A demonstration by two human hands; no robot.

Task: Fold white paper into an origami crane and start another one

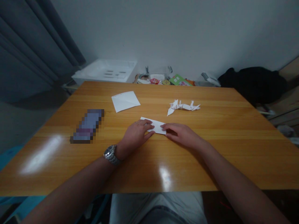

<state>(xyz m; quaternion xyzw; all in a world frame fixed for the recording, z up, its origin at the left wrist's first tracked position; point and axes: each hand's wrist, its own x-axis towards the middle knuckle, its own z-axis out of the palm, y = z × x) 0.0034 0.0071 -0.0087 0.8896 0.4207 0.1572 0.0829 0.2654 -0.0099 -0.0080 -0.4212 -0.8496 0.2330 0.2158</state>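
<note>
A small folded sheet of white paper (158,127) lies on the wooden table in front of me, wider than it is deep. My left hand (139,130), with a metal watch (112,154) on the wrist, grips its left part, fingers on top and thumb at the near edge. At the paper's right end, my right hand (178,133) pinches the edge between thumb and fingers. Beyond it to the right rests a folded white paper figure (184,106) with several pointed parts. A loose white sheet (126,101) with a perforated edge lies farther back on the left.
A blurred-out, phone-like flat object (88,126) lies on the table (224,124) to the left. Behind the table stand a white plastic tray (105,70) and assorted small items, including a green packet (179,80). A black cloth-like heap (254,84) is at the back right.
</note>
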